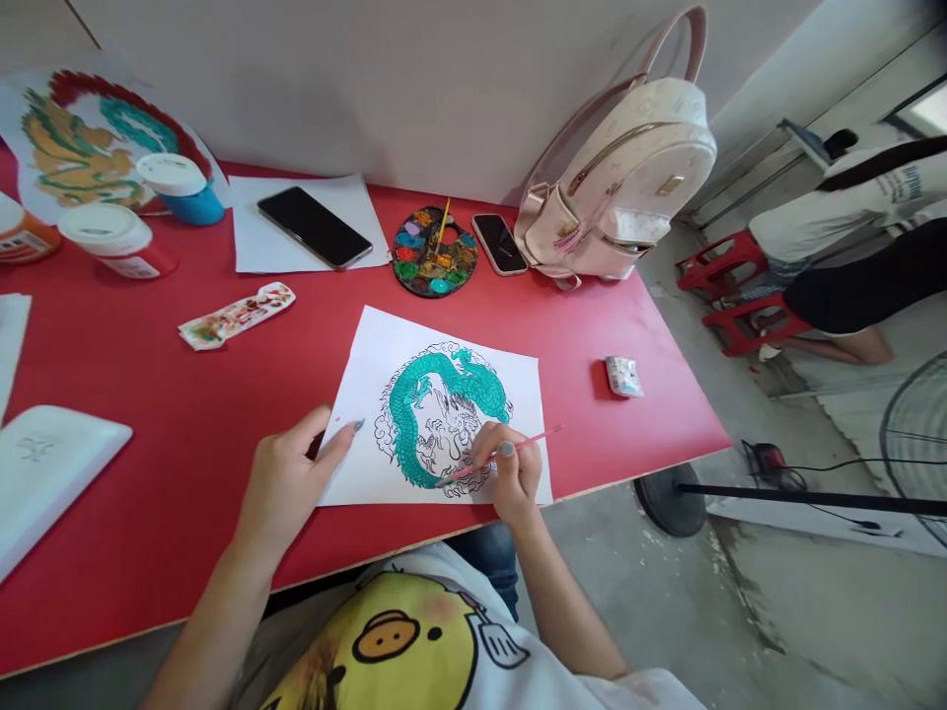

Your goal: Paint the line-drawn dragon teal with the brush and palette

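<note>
A white sheet of paper (347,375) with a printed dragon outline lies on the red table. Much of the dragon's curled body (405,414) is painted teal, while its head and the clouds are bare line work. My right hand (510,468) pinches a thin pink paintbrush (529,441), its tip touching the lower edge of the teal body. At the sheet's left edge, my left hand (292,478) grips the paper, thumb on top and the other fingers mostly hidden. Beyond the sheet sits a round paint palette (405,271) with many colours and a yellow brush (444,225) on it.
A black phone (315,227) rests on white paper, another phone (499,245) by a pink backpack (618,187). Paint jars (110,237) and a painted picture (89,138) stand left. A small packet (623,377) lies right, near the table edge. Two people sit on red stools (755,320).
</note>
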Action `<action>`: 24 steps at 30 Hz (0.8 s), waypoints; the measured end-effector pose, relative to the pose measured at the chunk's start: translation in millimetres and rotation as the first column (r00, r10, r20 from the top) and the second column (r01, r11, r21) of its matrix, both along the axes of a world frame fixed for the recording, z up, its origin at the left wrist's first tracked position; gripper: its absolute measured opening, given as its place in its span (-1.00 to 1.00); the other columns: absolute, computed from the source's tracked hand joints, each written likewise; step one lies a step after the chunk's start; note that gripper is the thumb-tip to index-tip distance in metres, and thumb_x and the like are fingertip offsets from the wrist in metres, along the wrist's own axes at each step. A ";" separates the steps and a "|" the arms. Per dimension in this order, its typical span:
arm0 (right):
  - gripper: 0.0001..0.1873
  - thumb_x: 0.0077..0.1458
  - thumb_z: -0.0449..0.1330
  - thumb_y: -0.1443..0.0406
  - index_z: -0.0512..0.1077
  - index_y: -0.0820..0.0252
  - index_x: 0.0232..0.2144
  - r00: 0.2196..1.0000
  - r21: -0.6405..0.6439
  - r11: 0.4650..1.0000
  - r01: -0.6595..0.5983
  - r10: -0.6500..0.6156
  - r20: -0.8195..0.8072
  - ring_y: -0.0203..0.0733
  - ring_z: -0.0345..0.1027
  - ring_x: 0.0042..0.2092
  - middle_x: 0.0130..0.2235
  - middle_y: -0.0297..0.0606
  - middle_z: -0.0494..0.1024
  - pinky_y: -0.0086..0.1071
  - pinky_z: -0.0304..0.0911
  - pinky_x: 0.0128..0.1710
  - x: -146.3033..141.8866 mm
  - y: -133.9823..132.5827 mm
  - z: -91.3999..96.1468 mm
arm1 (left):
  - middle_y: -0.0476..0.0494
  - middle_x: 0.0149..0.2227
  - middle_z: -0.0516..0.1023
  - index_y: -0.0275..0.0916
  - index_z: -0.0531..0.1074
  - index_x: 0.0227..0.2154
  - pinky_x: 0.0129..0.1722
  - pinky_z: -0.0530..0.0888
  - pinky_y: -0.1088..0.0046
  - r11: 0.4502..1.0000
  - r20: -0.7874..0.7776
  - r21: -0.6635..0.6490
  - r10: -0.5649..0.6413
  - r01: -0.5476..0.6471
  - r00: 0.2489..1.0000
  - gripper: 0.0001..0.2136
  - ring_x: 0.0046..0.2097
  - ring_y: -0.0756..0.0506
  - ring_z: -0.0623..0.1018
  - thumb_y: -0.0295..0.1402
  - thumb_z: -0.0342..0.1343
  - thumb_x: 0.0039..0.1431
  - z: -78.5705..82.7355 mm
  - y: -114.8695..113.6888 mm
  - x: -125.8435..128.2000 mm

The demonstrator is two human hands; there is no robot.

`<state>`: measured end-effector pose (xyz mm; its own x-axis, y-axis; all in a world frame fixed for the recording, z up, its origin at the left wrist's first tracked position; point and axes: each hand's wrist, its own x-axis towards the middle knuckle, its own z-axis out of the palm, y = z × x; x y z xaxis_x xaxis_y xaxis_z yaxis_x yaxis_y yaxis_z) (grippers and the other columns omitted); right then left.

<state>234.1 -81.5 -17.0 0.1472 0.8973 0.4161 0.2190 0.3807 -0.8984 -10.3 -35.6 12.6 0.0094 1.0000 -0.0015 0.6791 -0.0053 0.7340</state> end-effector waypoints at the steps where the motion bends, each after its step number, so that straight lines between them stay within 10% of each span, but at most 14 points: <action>1: -0.36 0.52 -0.06 -0.01 0.37 0.09 -0.58 0.998 0.035 0.998 0.048 -0.047 -0.032 -0.21 0.29 -0.58 -0.64 -0.35 0.36 -0.31 0.21 -0.55 -0.5 -0.5 0.3 | 0.12 -0.63 0.08 -0.12 0.17 -0.55 -0.54 0.12 0.52 1.000 -0.016 0.005 0.019 -0.019 1.000 -0.65 -0.55 0.02 0.09 -0.01 0.05 0.15 -1.1 0.6 -0.6; 7: -0.42 0.52 -0.01 0.07 0.36 0.10 -0.56 0.948 0.159 0.940 0.302 -0.277 -0.159 -0.26 0.19 -0.65 -0.68 -0.45 0.24 -0.35 0.12 -0.60 20.7 -0.4 8.7 | -0.07 -0.48 0.54 -0.14 0.54 -0.19 -0.39 0.30 0.45 0.995 -0.101 0.005 0.104 -0.104 0.989 -0.64 -0.46 -0.09 0.46 -0.03 -0.02 0.22 -8.7 1.9 -6.6; 14: -0.47 0.51 0.01 0.05 0.38 0.10 -0.50 0.735 0.273 0.687 0.673 -0.662 -0.145 -0.25 0.29 -0.57 -0.56 -0.40 0.36 -0.36 0.14 -0.58 59.5 6.4 -5.9 | -0.10 -0.42 0.60 -0.12 0.55 -0.16 -0.41 0.25 0.44 0.995 -0.170 0.026 0.101 -0.098 0.980 -0.67 -0.43 -0.12 0.50 -0.08 -0.03 0.26 -10.5 2.0 -8.5; 24: -0.74 0.45 0.13 0.16 0.58 0.11 -0.18 0.762 0.235 0.758 0.609 -0.641 0.094 -0.05 0.51 -0.08 -0.16 -0.16 0.62 -0.22 0.39 -0.23 67.1 12.2 -10.5 | -0.07 -0.45 0.56 -0.12 0.54 -0.17 -0.45 0.19 0.44 0.995 -0.220 0.035 0.102 -0.097 0.970 -0.68 -0.48 -0.11 0.42 -0.10 -0.05 0.31 -7.6 6.6 -4.7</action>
